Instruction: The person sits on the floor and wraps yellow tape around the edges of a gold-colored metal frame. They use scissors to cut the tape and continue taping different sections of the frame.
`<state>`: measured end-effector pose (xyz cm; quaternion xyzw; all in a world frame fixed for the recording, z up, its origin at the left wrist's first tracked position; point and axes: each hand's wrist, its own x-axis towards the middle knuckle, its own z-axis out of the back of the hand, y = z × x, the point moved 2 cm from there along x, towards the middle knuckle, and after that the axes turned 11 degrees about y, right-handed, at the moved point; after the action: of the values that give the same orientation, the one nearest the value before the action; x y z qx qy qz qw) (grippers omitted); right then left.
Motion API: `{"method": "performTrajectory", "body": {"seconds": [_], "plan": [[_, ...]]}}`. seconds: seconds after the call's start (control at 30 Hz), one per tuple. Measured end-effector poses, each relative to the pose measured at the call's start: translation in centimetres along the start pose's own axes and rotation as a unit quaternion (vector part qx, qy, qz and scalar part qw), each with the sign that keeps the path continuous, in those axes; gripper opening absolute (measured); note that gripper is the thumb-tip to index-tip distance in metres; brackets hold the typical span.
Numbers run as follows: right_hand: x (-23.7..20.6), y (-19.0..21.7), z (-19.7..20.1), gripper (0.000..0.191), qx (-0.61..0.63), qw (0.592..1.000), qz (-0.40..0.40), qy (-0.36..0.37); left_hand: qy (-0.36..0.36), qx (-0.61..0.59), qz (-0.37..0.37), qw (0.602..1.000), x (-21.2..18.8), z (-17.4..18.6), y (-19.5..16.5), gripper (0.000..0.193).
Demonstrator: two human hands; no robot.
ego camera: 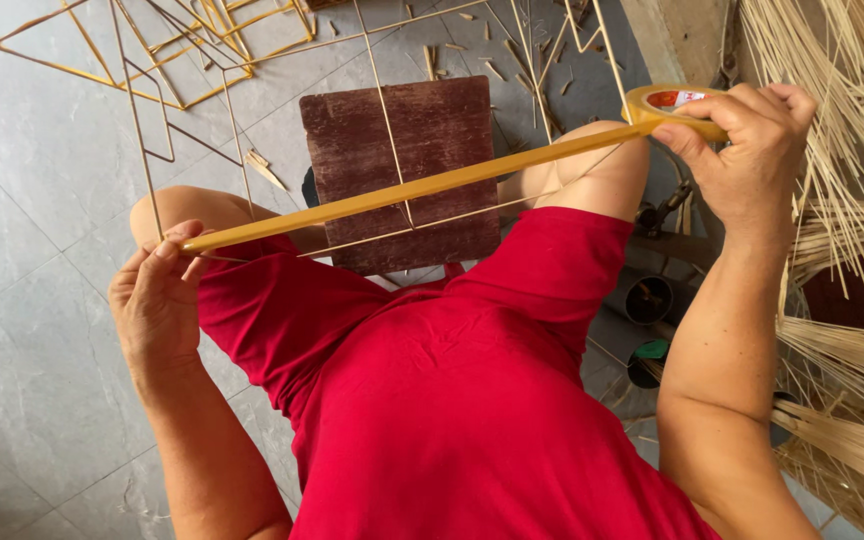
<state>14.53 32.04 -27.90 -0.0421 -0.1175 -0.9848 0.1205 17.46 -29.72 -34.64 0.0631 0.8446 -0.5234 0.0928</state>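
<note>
The right hand [752, 150] grips a roll of yellow tape [674, 103] at far right. The left hand [157, 300] pinches the pulled-out tape strip [402, 190] at near left, stretched over a thin stick [387, 120].

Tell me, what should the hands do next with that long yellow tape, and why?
Probably lower the tape onto the thin stick just beneath it. The left hand pinches its free end, the right hand holds the roll, and the strip is stretched taut, roughly along that stick.

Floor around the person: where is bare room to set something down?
The grey tile floor is bare at left, between the wire frames above and the left hand. Crowded: bamboo strips at right, containers under the right hand, scraps beyond the dark board.
</note>
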Motion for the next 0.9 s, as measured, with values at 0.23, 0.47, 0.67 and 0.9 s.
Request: {"method": "performTrajectory", "body": {"seconds": [0.23,0.47,0.67,0.9], "plan": [[0.6,-0.1,-1.9,0.030,0.077,0.997,0.006,-0.002,-0.003,0.027,0.027,0.999,0.7,-1.0,-0.8,0.023],[2.1,2.8,-1.0,0.020,0.096,0.994,-0.016,0.052,-0.082,0.437,-0.199,0.873,-1.8,-3.9,-3.9,0.021],[4.5,10.9,0.1,0.015,0.142,0.982,0.108,-0.070,0.009,0.620,-0.228,0.750,-0.3,-4.9,-4.7,0.009],[8.5,20.0,-3.6,0.016,0.134,0.957,0.230,0.117,0.099,0.690,-0.213,0.684,0.7,-5.8,-6.0,0.006]]}}
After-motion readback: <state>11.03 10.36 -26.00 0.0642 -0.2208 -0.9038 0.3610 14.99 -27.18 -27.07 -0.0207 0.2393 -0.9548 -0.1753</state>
